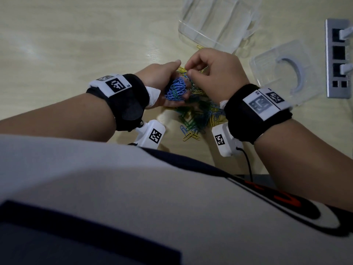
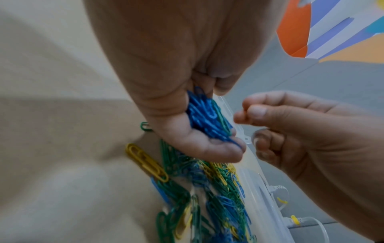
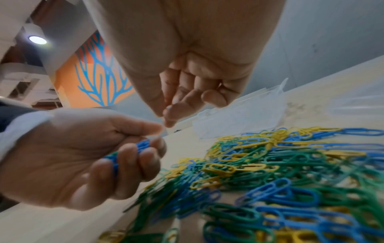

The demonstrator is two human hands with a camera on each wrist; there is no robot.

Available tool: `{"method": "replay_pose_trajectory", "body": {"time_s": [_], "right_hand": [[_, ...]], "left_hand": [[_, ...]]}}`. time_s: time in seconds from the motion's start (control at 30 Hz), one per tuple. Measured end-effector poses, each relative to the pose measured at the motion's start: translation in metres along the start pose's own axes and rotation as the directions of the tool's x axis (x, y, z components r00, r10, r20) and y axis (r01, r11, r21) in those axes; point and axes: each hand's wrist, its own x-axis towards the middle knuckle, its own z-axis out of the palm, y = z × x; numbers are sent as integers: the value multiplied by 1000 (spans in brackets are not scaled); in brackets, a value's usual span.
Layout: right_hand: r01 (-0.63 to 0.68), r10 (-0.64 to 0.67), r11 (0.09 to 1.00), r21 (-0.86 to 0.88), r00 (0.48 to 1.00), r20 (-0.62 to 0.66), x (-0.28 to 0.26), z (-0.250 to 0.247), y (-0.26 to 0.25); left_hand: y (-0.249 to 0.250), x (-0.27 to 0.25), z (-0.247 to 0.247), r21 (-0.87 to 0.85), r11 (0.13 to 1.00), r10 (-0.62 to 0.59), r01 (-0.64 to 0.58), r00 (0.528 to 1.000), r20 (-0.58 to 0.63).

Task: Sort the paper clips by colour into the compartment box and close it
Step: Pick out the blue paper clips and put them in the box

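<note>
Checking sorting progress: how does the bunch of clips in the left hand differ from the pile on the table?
The bunch is nearly all blue, with one or two green strays; the pile mixes blue, green and yellow. The bunch lies cupped in the left hand; the pile lies loose and spread on the table. The bunch is smaller. Both are coated paper clips.

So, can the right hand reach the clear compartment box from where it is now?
Probably yes. The right hand hovers over the mixed clip pile, and the compartment box stands open just beyond it on the table, with nothing between them. The left hand, holding blue clips, is off to the side.
</note>
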Motion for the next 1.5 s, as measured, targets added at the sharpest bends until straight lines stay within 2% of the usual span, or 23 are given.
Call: {"method": "replay_pose_trajectory", "body": {"time_s": [0.07,0.13,0.23,0.33,0.4,0.47,0.6,0.7,0.77,0.87,0.97,1.1,1.3,1.4,1.5], "right_hand": [[-44,42,997,-58,998,-45,4,-4,6],[-64,61,993,-101,998,-30,6,-6,8],[-1,16,989,-151,995,94,4,0,-2],[87,-14,957,-278,967,254,1,13,-15],[114,-7,928,-354,957,289,1,18,-18],[116,-11,920,-374,962,272,1,19,-19],[77,-2,952,-298,970,242,0,13,-18],[-38,65,977,-211,991,121,1,4,-13],[-108,140,949,-295,986,90,6,-4,-5],[-161,223,858,-488,972,70,13,-13,6],[-118,152,873,-473,988,35,21,-7,3],[-12,114,819,-574,983,143,28,13,1],[-12,129,817,-576,978,162,31,16,5],[-35,138,853,-521,978,159,28,8,5],[-68,113,921,-384,989,97,26,-2,2]], "left_hand": [[0,2,-4,25,1000,-17,17,999,28],[-1,3,-7,26,999,-25,24,999,25],[-1,5,-9,-7,1000,-15,15,998,-61],[-1,8,-12,-19,1000,-9,6,991,-132],[-2,10,-14,-12,1000,-8,6,989,-150],[-2,12,-15,-31,999,-10,5,988,-154],[-2,12,-16,-56,998,-10,0,985,-175],[0,9,-14,-42,999,-17,12,992,-123],[1,8,-15,-33,999,-10,7,997,-82],[1,8,-20,-48,999,-4,1,998,-58],[0,9,-21,-33,999,-5,3,999,-53],[0,10,-21,-7,1000,-12,11,999,-46],[1,9,-23,-18,1000,-14,13,998,-58],[2,10,-23,-21,1000,-19,18,999,-51],[2,11,-22,-11,1000,-18,17,997,-70]]}}
